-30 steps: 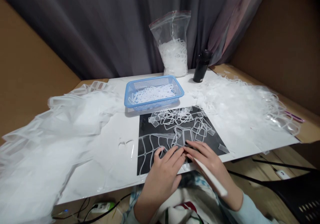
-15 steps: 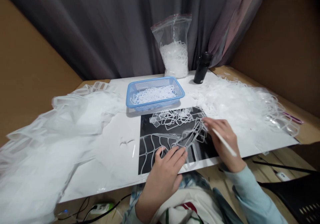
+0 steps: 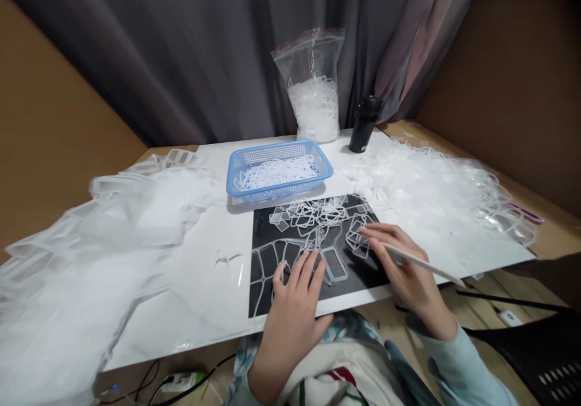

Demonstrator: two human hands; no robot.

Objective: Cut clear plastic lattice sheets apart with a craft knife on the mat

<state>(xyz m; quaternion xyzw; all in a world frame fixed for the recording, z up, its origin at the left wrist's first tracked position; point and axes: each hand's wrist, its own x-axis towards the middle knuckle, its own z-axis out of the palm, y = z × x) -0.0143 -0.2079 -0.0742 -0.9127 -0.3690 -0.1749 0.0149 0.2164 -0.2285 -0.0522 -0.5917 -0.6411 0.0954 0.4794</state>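
Note:
A black mat (image 3: 363, 270) lies at the table's near edge, covered with a clear plastic lattice sheet (image 3: 272, 267) and several loose clear rectangular frames (image 3: 313, 215). My left hand (image 3: 295, 309) rests flat on the lattice, fingers spread. My right hand (image 3: 403, 264) lies on the mat's right part, fingertips touching loose frames, and it grips a thin white stick (image 3: 422, 262) that points right.
A blue basket (image 3: 279, 170) with clear plastic pieces stands behind the mat. A clear bag (image 3: 313, 85) of pieces and a black bottle (image 3: 364, 124) stand at the back. Heaps of clear plastic (image 3: 91, 242) fill the left side, and a second plastic heap (image 3: 445, 188) fills the right.
My right hand swung out from beside my left hand to the mat's right part, then drew back a little. My left hand shifted slightly left on the lattice.

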